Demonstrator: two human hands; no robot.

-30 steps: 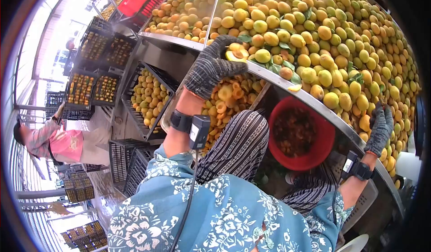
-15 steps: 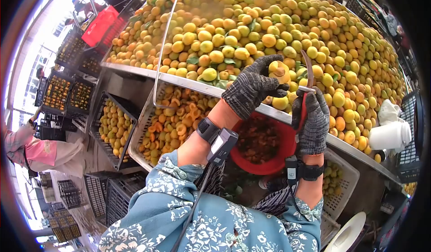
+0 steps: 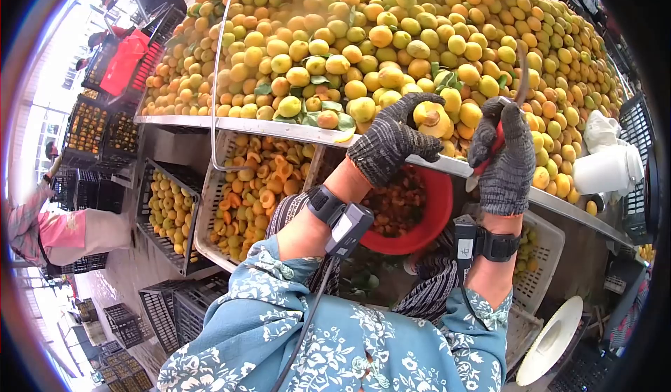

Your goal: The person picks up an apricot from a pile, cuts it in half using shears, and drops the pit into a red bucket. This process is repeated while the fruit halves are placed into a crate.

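Observation:
My left hand [image 3: 398, 140], in a dark knitted glove, is closed around an apricot [image 3: 433, 121] just above the table's metal edge. A paler, cut-looking patch shows on that fruit. Gloved as well, my right hand [image 3: 507, 160] grips a curved knife [image 3: 523, 77] by its red handle, with the blade pointing up and away from me. The blade is apart from the held apricot. Beyond both hands spreads a big heap of apricots [image 3: 391, 39] with some green leaves. Below them stands a red tub [image 3: 442, 207] with brownish pieces inside.
A metal rim [image 3: 279, 129] edges the table. Left of the tub is a pale crate [image 3: 204, 214] of halved apricots, then a black crate [image 3: 187, 252] of whole ones. At right are a white container [image 3: 608, 170] and a straw-coloured hat [image 3: 552, 339]. A person [image 3: 70, 231] is at far left.
My right hand has moved right with the knife, farther from the apricot. My left hand still holds the fruit, slightly lower against the heap. The whole view has shifted a little.

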